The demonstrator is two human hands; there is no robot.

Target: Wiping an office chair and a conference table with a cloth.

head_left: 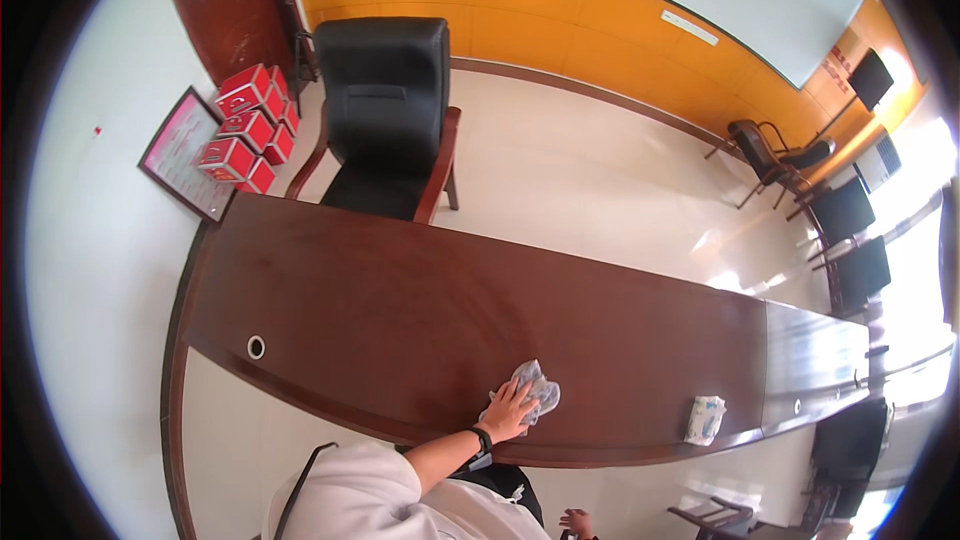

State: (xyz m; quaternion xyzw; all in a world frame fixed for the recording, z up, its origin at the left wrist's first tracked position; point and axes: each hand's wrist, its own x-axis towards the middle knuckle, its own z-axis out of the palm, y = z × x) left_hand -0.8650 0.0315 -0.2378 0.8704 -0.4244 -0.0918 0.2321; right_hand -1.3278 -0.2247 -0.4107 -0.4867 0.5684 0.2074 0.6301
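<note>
Wiping cloth, grey and crumpled, lies near the front edge of the long dark wooden desk, pressed flat beneath the left hand, whose fingers are spread open over it. Right hand hangs low below the desk edge, loosely curled, holding nothing. A white packet rests well apart to the right. Good wiping likely needs even palm pressure and overlapping strokes.
</note>
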